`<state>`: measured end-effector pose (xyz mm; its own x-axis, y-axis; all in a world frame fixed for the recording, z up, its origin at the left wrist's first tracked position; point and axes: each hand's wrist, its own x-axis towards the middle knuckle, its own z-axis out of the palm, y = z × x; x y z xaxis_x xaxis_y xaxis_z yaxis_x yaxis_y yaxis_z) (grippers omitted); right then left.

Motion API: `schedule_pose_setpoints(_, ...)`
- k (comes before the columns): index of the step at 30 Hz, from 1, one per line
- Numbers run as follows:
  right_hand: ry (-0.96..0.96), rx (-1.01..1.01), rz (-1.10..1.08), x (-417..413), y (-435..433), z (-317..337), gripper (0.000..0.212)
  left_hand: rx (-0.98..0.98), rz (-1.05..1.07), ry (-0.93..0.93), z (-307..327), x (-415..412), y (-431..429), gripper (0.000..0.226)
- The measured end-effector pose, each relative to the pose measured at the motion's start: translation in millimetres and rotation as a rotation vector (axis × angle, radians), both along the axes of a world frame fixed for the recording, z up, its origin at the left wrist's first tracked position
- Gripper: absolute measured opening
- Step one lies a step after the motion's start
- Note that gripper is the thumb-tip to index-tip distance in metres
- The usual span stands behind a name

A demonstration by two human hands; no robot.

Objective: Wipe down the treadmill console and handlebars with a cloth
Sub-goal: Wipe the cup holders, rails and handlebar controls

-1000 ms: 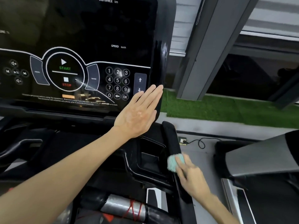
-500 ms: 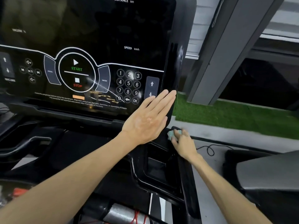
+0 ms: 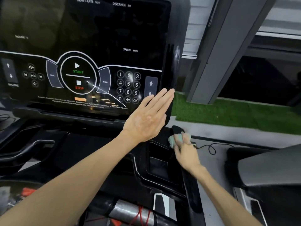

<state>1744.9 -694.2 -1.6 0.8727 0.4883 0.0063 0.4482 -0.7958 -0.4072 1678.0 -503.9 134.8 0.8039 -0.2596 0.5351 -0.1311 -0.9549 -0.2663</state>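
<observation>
From the head view, the person's right hand (image 3: pixel 184 150) is closed around a small bunched pale-green cloth (image 3: pixel 176 139) and presses it against the upper end of the right handlebar (image 3: pixel 190 190), a narrow black bar that runs down the right edge of the treadmill towards the camera. The left hand (image 3: pixel 146 118) lies flat and released, fingers together, on the lower right corner of the console (image 3: pixel 91 46), its fingertips just beside the speed arrow keys (image 3: pixel 151 88), apparently bracing the panel rather than cleaning. Judged from how things lie, the task is in its handlebar part: only the top of the right bar is under the cloth, the lower run of it still lies ahead of the hand, and the curved left handlebar (image 3: pixel 27 149) is well apart from both hands. Whether the console has been wiped cannot be told; its glossy black face shows faint smears and light reflections near the keypad (image 3: pixel 128 87). The console is a hard, flat, mirror-like panel with printed white outlines; the recessed tray (image 3: pixel 158 165) beside the bar is moulded shiny plastic with rounded corners; the cloth looks soft, fuzzy and crumpled, and is slightly blurred.
</observation>
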Motion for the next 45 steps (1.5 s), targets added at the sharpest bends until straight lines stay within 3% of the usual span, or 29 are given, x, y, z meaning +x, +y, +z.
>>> schedule_pose_setpoints(5, -0.056, 0.105, -0.027, -93, -51, -12, 0.046, -0.010, 0.009, 0.002, 0, 0, -1, 0.061)
schedule_pose_setpoints(9, -0.026, 0.078, -0.061, -121, -68, -20, 0.046, -0.012, 0.005, -0.006, -1, 1, -1, 0.060)
schedule_pose_setpoints(18, -0.031, -0.009, -0.020, 9, 3, -11, 0.045, 0.002, 0.001, -0.021, -4, 3, 2, 0.060)
schedule_pose_setpoints(26, 0.091, -0.306, 0.093, 100, 55, -9, 0.039, 0.020, 0.007, -0.016, -2, 2, 2, 0.061)
schedule_pose_setpoints(35, -0.156, 0.005, 0.139, -19, -16, -9, 0.041, 0.015, 0.019, -0.004, 0, 1, 0, 0.061)
schedule_pose_setpoints(42, -0.119, 0.085, 0.098, -119, -75, -10, 0.038, 0.007, 0.023, 0.004, -1, 1, 0, 0.062)
schedule_pose_setpoints(45, -0.094, 0.046, 0.084, -130, -85, -2, 0.054, 0.004, 0.023, 0.003, -1, 1, 0, 0.062)
